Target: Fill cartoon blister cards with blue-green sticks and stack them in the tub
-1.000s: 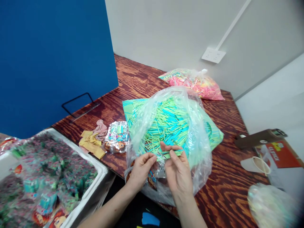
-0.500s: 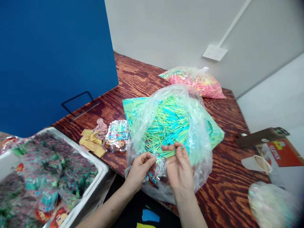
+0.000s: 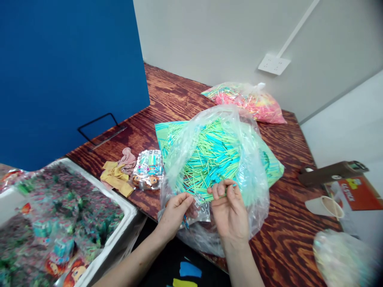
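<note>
My left hand (image 3: 176,209) is closed, pinching the edge of a small clear-and-silver printed packet (image 3: 204,211) in front of the big bag. My right hand (image 3: 229,209), palm up with curled fingers, holds a few thin green sticks (image 3: 206,197). Their ends point at the packet's upper edge; whether they are inside it I cannot tell. Just beyond both hands lies a large open plastic bag (image 3: 257,171), full of loose green and blue sticks (image 3: 217,149). Left of this bag, a stack of similar silver packets (image 3: 149,169) with cartoon prints lies on the table.
Yellow and pink cloths (image 3: 118,179) lie beside a white foam box (image 3: 128,211) of filled packets at left. A bag of pink sticks (image 3: 251,104) is at the back. At right are a dark bottle (image 3: 329,173), a paper cup (image 3: 321,207), and a blurred bag (image 3: 338,255).
My right fingers have curled further over the green sticks, which now show less. The packet at my left hand has turned, showing more of its silver-and-clear face.
</note>
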The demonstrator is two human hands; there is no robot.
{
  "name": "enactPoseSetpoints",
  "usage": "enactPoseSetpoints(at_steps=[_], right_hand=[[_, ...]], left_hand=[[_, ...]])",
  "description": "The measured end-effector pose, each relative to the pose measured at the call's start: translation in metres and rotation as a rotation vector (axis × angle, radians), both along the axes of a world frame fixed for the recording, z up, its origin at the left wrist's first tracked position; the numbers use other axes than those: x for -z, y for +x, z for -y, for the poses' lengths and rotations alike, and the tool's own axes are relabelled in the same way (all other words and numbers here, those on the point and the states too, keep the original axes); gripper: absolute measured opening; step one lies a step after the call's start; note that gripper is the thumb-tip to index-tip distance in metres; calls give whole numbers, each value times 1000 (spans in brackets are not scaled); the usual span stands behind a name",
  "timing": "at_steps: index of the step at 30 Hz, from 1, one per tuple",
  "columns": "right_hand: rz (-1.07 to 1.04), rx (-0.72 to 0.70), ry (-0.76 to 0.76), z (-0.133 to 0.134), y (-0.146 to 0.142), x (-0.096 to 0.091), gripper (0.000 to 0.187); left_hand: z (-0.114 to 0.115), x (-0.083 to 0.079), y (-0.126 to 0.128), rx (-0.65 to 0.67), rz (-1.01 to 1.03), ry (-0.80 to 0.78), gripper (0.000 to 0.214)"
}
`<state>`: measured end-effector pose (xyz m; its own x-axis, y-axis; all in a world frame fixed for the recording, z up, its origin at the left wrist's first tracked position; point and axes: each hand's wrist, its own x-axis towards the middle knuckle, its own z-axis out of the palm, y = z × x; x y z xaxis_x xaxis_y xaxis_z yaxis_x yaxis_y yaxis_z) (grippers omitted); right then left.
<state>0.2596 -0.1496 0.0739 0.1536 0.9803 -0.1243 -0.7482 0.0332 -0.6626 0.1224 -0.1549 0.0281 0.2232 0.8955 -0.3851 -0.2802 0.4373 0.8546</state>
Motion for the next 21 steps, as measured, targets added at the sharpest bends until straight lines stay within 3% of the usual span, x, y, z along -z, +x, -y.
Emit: enactPoseSetpoints(at_steps=[9,14,18,21], right_hand=[[60,-142,25,3,0,3,7],[146,-76,-53,4,-2,8,7],[301,-40,-137,9,-8,4,19],[388,-29,-159,14,-13,0,39]], left_hand=[[3,-9,-3,49,18,43,34],[3,-9,-2,40,51,49,32],[4,-5,0,5,39,89,25],[4,-6,0,-27,22,123,20]])
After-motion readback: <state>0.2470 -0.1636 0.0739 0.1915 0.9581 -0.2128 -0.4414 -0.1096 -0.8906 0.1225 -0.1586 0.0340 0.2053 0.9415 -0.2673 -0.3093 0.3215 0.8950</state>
